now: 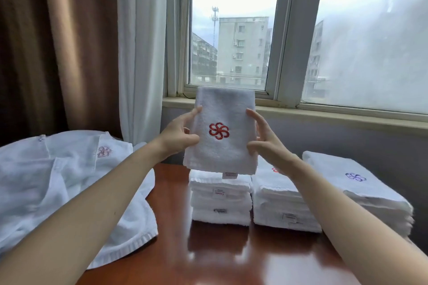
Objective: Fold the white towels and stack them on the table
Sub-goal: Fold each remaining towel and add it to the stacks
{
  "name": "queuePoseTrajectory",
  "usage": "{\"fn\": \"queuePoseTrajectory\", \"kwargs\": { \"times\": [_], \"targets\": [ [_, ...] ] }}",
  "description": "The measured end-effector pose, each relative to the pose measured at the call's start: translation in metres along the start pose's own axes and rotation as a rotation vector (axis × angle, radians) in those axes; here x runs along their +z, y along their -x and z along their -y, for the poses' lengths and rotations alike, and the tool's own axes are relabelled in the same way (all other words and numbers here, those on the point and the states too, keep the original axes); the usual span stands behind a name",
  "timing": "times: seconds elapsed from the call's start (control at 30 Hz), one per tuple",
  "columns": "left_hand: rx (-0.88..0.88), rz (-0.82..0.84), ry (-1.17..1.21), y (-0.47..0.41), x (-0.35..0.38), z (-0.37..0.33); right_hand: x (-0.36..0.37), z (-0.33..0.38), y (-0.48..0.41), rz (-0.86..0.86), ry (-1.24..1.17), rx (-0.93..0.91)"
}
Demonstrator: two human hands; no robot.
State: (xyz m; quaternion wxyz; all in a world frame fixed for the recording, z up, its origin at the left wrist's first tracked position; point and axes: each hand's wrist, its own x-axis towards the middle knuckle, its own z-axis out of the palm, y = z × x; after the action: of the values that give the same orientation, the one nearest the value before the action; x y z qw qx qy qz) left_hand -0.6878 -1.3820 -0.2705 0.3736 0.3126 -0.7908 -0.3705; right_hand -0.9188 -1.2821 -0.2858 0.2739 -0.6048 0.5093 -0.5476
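Observation:
A folded white towel (pixel 222 150) with a red embroidered emblem is held up in the air above the left stack of folded towels (pixel 221 201). My left hand (pixel 179 133) pinches its left edge, thumb in front. My right hand (pixel 264 139) pinches its right edge the same way. A second stack (pixel 281 206) stands right of the first, and a third stack (pixel 361 190) with a purple emblem lies at the far right. A heap of unfolded white towels (pixel 69 183) covers the table's left side.
The glossy brown wooden table (pixel 217 259) carries all the towels. Behind it run a windowsill (pixel 324 113) and a window, with a white sheer curtain (pixel 141 48) and a brown curtain (pixel 58 41) at the left.

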Motion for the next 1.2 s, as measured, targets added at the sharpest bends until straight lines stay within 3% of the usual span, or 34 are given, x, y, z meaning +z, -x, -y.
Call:
{"fn": "queuePoseTrajectory", "kwargs": {
  "times": [0.2,0.37,0.57,0.73,0.87,1.03,1.2],
  "targets": [
    [-0.131,0.067,0.094,-0.023,0.015,0.037,0.004,-0.043,-0.02,-0.006,0.014,0.151],
    [-0.25,0.052,0.037,-0.032,0.033,0.073,0.015,-0.074,-0.033,-0.07,0.16,0.344],
    [-0.33,0.13,0.018,-0.033,0.044,0.091,0.017,-0.076,-0.038,-0.016,0.302,0.45],
    [-0.298,0.016,0.046,-0.017,0.046,0.08,0.02,-0.066,-0.018,-0.073,0.361,0.392],
    [-0.216,0.061,0.007,0.013,0.047,0.066,0.02,-0.055,0.008,-0.121,0.39,0.293],
    [-0.136,0.097,-0.069,0.062,0.035,0.045,0.026,-0.022,0.046,-0.103,0.855,0.116],
    [-0.199,0.093,-0.216,0.118,0.009,0.034,0.056,0.013,0.072,0.015,0.942,-0.063]
  ]
}}
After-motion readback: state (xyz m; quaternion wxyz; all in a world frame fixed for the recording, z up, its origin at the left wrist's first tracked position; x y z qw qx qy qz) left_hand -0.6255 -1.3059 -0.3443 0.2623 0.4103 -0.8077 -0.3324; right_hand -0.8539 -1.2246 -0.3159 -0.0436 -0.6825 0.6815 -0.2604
